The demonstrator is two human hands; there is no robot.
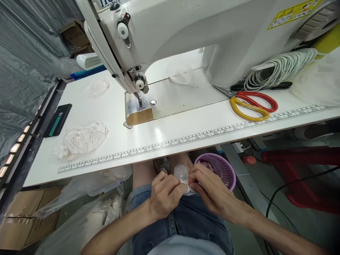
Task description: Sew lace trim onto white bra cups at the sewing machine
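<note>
Over my lap, just below the table edge, both hands pinch a small piece of white lace fabric [181, 174]. My left hand [165, 193] has its fingers curled closed on the lace's left edge. Opposite it, my right hand [205, 180] is closed on the right edge, thumb and fingertips together. The lace hangs between them, partly covered by the fingers. Above stands a white sewing machine [170, 32], its needle and presser foot [140, 101] over the metal plate. More white lace pieces [83, 138] lie at the table's left.
Red and yellow scissors [251, 102] rest beside a coil of pale cord [281, 71]. A black phone [57, 120] lies at the left edge. A purple basket [231, 171] stands below, right of my knees. Printed ruler marks [170, 143] run along the front of the white table [114, 109].
</note>
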